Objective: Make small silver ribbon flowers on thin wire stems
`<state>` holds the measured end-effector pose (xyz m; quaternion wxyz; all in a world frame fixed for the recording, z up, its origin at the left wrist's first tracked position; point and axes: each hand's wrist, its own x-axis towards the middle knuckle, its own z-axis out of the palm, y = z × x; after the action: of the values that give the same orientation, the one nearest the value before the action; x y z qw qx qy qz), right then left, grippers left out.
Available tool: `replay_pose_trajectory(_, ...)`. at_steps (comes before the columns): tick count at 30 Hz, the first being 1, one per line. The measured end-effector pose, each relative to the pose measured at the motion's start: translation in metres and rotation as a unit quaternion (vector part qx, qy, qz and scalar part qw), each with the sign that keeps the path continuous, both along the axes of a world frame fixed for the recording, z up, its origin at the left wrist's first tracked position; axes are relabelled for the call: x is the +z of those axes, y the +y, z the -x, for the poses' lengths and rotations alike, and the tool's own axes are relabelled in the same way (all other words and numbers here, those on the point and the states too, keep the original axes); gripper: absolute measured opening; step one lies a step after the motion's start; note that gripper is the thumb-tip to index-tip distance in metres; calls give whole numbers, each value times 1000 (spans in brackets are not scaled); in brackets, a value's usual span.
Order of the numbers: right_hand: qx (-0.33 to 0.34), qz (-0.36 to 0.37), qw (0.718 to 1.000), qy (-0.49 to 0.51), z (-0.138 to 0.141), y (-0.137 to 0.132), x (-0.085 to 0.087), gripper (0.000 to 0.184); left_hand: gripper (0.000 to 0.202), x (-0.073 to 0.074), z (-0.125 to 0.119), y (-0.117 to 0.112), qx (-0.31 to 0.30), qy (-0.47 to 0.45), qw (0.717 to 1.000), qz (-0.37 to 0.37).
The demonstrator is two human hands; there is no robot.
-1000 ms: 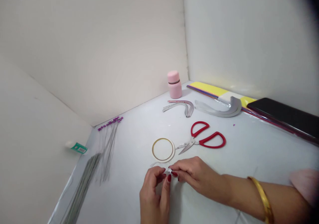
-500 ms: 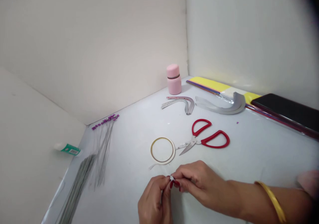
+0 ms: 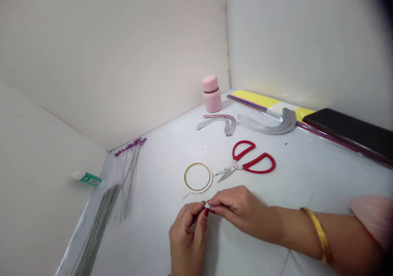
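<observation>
Close to the table's front edge, my left hand [image 3: 188, 231] and my right hand [image 3: 241, 208] meet fingertip to fingertip. Between their pinched thumbs and forefingers is a small whitish folded piece [image 3: 208, 206]; fingers cover most of it, and its exact kind is too small to make out. Just beyond the hands lies a roll of narrow white tape [image 3: 211, 182] with a loose end. Scissors with red handles [image 3: 259, 164] rest partly open to the right of the roll, their blade tips near it.
Left, a bundle of grey wires [image 3: 97, 231] lies beside wires tipped with purple pieces [image 3: 130, 146] and a green-and-white tube [image 3: 91, 179]. Behind are a pink bottle [image 3: 211, 100], curved paper strips [image 3: 230, 124], a pale bent strip bundle [image 3: 273, 127], yellow sheets [image 3: 254, 98] and a black phone-like slab [image 3: 346, 132].
Both hands appear slightly higher in view, still pinching the small whitish piece, and the fingers have shifted around it. The table objects also shift slightly upward as the camera view moves.
</observation>
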<state>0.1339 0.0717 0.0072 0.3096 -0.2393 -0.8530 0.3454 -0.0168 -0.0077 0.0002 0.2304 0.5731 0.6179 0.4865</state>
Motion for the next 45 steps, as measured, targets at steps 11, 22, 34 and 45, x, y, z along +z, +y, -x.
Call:
replay_pose_trajectory(11, 43, -42, 998, -24, -2, 3, -4, 16, 17, -1, -5, 2, 41, -234, 968, 81)
replay_pose_trajectory(22, 21, -58, 998, -14, -1, 3, -5, 20, 21, 1, -10, 3, 59, -351, 928, 112)
replay_pose_trajectory(34, 5, -23, 1000, 16, -2, 1, -5, 16, 8, -1, -6, -2, 49, -93, 994, 30)
replay_pose_trajectory(45, -15, -76, 997, 24, 1, 1, -5, 16, 18, 3, -5, 3, 18, -245, 965, 87)
